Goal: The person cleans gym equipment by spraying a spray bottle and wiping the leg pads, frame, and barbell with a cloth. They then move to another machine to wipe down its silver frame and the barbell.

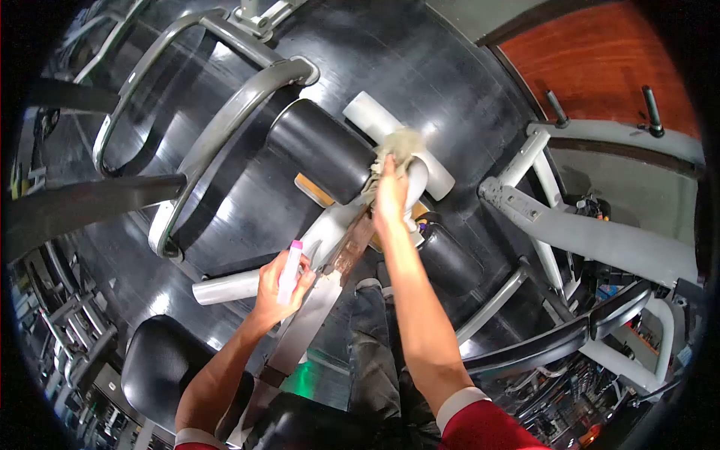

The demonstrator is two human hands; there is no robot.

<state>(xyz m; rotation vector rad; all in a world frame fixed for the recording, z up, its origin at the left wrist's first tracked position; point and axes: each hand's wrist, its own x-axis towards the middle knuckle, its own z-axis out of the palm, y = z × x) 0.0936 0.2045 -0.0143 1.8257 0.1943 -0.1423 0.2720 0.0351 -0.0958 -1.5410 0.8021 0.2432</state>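
My right hand presses a beige cloth against the white metal frame of a gym machine, beside a black roller pad. My left hand grips a small white spray bottle with a pink cap, held low near the machine's rusty central bar. Both arms reach out from red sleeves with white cuffs.
A second black roller pad lies right of the bar. Curved grey handles arc over the black rubber floor. A black seat pad sits lower left. Another white machine frame stands at right, by a wooden panel.
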